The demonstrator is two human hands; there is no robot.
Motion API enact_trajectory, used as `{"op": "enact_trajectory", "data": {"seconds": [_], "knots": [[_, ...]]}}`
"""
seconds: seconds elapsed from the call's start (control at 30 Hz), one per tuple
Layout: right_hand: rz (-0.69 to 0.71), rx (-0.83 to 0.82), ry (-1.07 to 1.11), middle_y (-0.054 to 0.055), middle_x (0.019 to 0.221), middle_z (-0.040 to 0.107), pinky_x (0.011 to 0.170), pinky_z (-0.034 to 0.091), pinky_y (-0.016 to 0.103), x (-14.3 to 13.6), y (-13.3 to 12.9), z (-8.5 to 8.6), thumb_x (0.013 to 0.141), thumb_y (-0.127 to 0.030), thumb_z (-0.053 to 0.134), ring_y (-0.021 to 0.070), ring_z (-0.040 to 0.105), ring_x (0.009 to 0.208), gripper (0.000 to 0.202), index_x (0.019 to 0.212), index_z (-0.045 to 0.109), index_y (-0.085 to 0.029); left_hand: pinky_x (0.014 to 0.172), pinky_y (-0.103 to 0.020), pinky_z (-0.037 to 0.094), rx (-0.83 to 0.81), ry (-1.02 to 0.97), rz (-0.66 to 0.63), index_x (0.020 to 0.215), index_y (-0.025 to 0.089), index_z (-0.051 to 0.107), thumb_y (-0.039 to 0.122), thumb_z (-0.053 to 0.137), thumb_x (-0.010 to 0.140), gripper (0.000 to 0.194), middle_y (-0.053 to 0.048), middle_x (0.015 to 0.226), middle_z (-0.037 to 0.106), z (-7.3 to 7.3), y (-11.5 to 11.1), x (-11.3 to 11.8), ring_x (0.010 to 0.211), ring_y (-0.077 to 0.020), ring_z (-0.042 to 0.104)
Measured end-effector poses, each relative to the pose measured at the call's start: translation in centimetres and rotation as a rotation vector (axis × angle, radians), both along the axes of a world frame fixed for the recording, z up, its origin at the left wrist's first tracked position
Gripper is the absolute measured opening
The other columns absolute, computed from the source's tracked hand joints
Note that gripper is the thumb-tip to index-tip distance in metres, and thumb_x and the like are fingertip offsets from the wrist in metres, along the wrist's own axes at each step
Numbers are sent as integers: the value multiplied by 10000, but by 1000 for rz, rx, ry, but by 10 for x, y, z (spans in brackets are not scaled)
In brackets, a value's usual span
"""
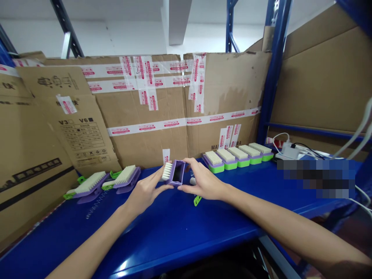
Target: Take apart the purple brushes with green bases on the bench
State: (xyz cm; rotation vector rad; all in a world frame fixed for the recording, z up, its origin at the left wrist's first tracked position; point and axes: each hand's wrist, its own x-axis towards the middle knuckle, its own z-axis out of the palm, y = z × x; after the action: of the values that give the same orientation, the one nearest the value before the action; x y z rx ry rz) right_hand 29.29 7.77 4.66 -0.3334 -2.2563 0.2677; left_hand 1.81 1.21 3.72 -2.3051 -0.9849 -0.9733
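Note:
Above the blue shelf, both hands grip a purple scrub brush body [173,173] with pale bristles; its hollow, dark end faces me. My left hand [148,188] closes its fingers and thumb on the bristle side. On the opposite side, my right hand [201,177] pinches the purple rim. Just below and behind the right hand lie a small green clip-like part [197,200] and a grey-white piece [192,181], partly hidden by the fingers. To the left rest two brushes with purple bodies, green parts and cream bristles, the nearer [125,177] and the farther [90,185].
A row of several green-and-purple brushes [236,157], bristles up, stands at the back right. A thin coil spring [95,205] lies on the blue shelf [162,232]. Taped cardboard [145,100] walls the back. White chargers and cables [290,149] sit at right, beside a blue post [271,77].

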Motion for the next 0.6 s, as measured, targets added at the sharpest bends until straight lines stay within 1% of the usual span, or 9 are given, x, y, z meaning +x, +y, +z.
{"op": "enact_trajectory", "data": {"seconds": [0.2,0.37,0.47,0.6], "knots": [[-11,-17,6,165,1339,625,970,579,575,-1,-2,0,913,-430,826,349,682,1162,757,1477,372,-210,1009,-428,676,-43,-29,-25,1707,241,343,405,709,1025,791,-135,1467,711,-3,0,0,1112,-292,815],[-5,-7,31,153,1314,615,960,588,566,-3,-3,-1,877,-399,827,338,684,1129,740,1441,384,-216,950,-386,700,16,-32,-38,1710,252,343,391,698,1037,773,-124,1493,694,-2,-2,4,1051,-270,832],[12,11,65,145,1322,597,964,595,549,-4,-4,-2,871,-382,821,320,679,1129,739,1441,375,-230,923,-363,705,76,-18,-5,1713,249,336,394,690,1042,773,-122,1497,691,0,-4,6,1027,-266,837],[30,21,109,133,1320,580,950,609,524,-5,-6,-3,863,-352,810,299,677,1112,729,1433,369,-247,931,-361,696,116,-14,54,1705,245,341,388,679,1048,753,-124,1488,699,1,-5,7,1075,-272,825]]}}
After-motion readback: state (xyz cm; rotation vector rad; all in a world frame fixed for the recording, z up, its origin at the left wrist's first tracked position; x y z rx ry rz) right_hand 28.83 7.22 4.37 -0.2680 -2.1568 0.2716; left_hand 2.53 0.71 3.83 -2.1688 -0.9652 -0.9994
